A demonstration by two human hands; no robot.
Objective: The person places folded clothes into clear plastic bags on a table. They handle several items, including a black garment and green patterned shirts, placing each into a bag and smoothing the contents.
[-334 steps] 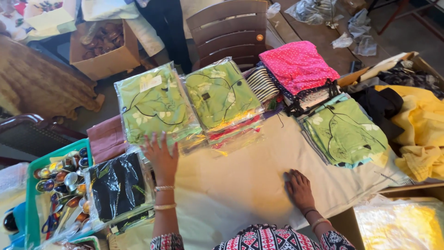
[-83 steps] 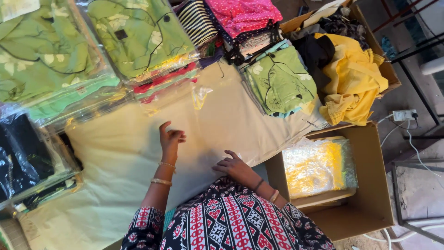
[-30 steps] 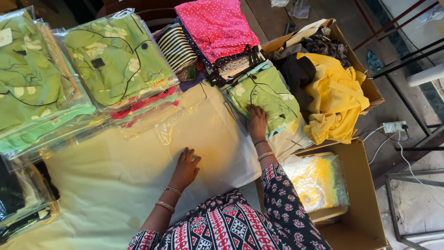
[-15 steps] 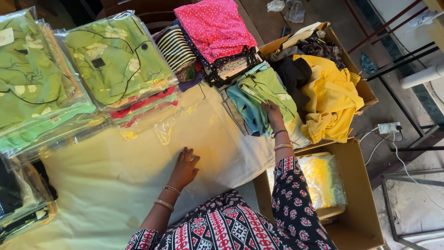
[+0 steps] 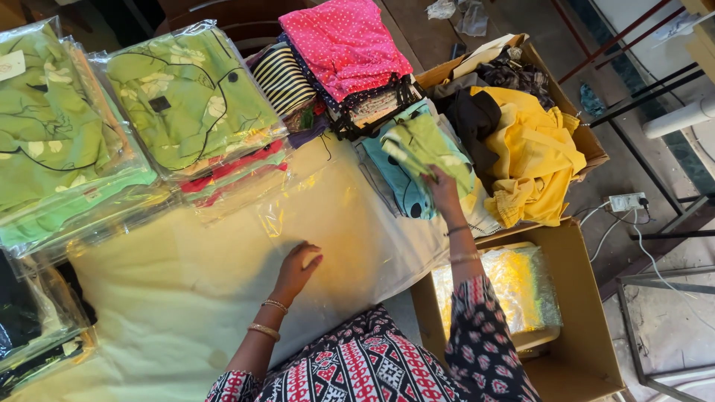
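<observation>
The right hand, at two o'clock, grips a folded green garment, lifted off its pile. The left hand rests loosely curled, holding nothing, on the cream cloth; nothing is laid there yet.

Glossy plastic wrap, matt cloth

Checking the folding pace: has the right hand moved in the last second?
Yes. The right hand lifted the green garment off its pile, toward the pink stack.
</observation>
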